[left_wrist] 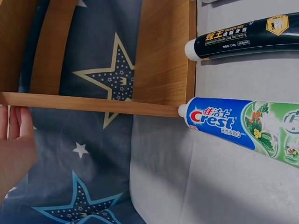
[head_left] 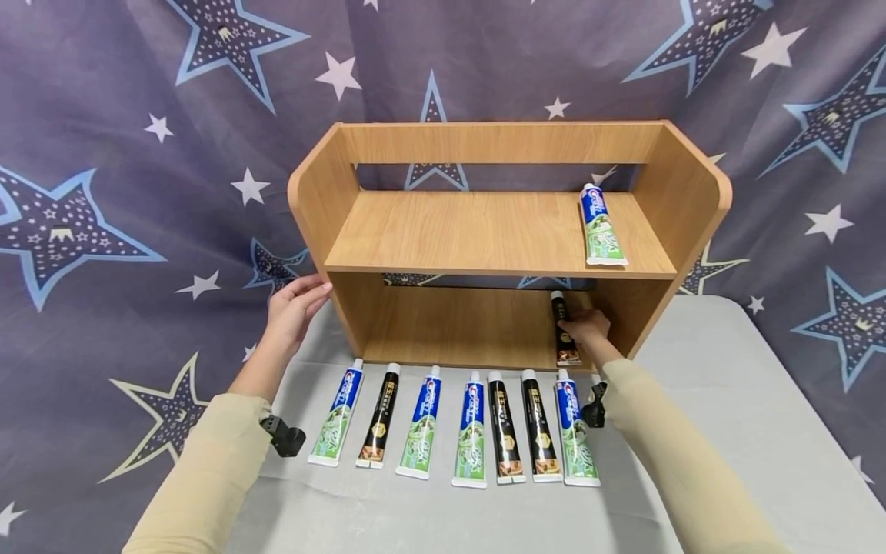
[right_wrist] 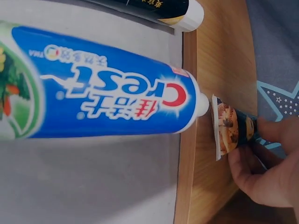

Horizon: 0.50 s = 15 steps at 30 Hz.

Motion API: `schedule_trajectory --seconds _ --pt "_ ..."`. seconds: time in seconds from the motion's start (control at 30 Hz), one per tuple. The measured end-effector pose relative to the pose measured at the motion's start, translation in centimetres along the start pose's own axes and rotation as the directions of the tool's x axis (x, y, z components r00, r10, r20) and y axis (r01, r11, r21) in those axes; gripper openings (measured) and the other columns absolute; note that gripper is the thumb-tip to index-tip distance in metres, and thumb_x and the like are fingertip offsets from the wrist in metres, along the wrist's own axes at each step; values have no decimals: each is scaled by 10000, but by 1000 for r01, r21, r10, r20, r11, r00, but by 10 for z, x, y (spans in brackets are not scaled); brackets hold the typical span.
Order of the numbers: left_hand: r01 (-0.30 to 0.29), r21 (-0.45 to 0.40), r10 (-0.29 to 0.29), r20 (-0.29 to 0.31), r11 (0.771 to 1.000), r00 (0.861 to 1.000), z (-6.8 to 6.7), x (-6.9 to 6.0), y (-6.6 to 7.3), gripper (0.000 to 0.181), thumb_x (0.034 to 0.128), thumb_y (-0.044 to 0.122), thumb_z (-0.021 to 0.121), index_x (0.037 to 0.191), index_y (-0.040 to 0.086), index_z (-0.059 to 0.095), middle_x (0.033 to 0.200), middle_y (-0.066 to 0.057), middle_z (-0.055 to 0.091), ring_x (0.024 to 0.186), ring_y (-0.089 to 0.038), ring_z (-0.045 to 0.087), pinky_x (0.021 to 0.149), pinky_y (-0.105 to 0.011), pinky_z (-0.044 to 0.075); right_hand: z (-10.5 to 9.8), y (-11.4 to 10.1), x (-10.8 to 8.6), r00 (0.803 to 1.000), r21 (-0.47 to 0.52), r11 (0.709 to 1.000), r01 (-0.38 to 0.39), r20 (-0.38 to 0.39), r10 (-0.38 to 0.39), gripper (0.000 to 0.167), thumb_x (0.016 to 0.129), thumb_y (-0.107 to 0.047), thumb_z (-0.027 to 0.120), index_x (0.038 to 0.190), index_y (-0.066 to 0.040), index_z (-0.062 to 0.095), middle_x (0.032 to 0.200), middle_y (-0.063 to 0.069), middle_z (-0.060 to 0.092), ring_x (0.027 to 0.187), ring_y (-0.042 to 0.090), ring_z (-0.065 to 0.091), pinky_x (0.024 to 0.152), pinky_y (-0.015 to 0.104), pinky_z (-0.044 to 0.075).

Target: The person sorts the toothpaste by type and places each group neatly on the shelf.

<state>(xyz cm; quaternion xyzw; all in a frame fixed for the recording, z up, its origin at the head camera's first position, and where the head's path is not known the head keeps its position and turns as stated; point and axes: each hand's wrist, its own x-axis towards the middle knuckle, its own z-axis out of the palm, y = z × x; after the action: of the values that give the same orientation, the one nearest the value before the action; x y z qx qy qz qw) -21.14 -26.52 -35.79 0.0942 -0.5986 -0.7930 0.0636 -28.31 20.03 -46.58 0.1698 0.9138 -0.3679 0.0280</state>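
My right hand [head_left: 589, 326] reaches into the lower shelf of the wooden rack [head_left: 443, 327] and grips a black toothpaste tube [head_left: 564, 331] near the right side panel. In the right wrist view, the fingers and thumb pinch the tube [right_wrist: 229, 128] from both sides, its flat end toward the shelf's front edge. My left hand [head_left: 294, 312] touches the outer left side of the rack, fingers at the panel's front edge. A blue and green Crest toothpaste tube [head_left: 601, 227] lies on the upper shelf at the right.
In front of the rack, several tubes lie in a row on the grey-covered table [head_left: 443, 515], including a Crest tube [head_left: 337, 415] at the left end and a black tube [head_left: 379, 419] beside it. A star-patterned curtain [head_left: 104, 138] hangs behind.
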Motion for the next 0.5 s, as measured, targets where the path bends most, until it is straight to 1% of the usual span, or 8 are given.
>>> schedule_trajectory --seconds 0.07,0.2,0.33,0.4,0.5 --pt "0 4 0 -3 1000 1000 -1 0 0 159 850 4 696 894 154 665 883 41 663 829 -28 700 861 -149 570 1 0 0 1000 35 999 -14 0 14 395 885 -238 664 1178 26 639 1260 226 611 1192 366 528 1028 421 478" --pt "-2 -5 2 -4 1000 1000 0 0 -1 170 864 -15 670 879 154 670 867 40 663 809 -27 699 847 -144 577 3 -1 -1 1000 58 998 -17 -9 17 395 887 -235 664 1186 21 638 1253 216 622 1183 349 539 1020 407 480" --pt "-7 -19 6 -5 1000 1000 1 -1 -1 198 877 -46 636 860 148 668 840 37 666 787 -29 695 829 -139 581 4 -1 -1 999 87 996 -26 -20 27 387 890 -224 662 1186 24 635 1225 221 638 1119 342 584 937 391 528" --pt "-6 -19 6 -8 1000 1000 1 -1 -1 197 876 -48 635 860 147 665 839 35 660 786 -28 693 826 -136 581 5 -2 -1 999 91 995 -29 -21 32 383 892 -222 662 1184 24 634 1220 221 641 1100 342 600 915 388 539" --pt "-7 -15 6 -14 1000 1000 0 -1 0 189 875 -40 642 862 147 663 844 31 650 792 -30 694 827 -134 580 5 -3 -1 999 92 995 -36 -19 38 388 892 -225 661 1192 19 630 1243 213 630 1132 340 583 952 395 521"
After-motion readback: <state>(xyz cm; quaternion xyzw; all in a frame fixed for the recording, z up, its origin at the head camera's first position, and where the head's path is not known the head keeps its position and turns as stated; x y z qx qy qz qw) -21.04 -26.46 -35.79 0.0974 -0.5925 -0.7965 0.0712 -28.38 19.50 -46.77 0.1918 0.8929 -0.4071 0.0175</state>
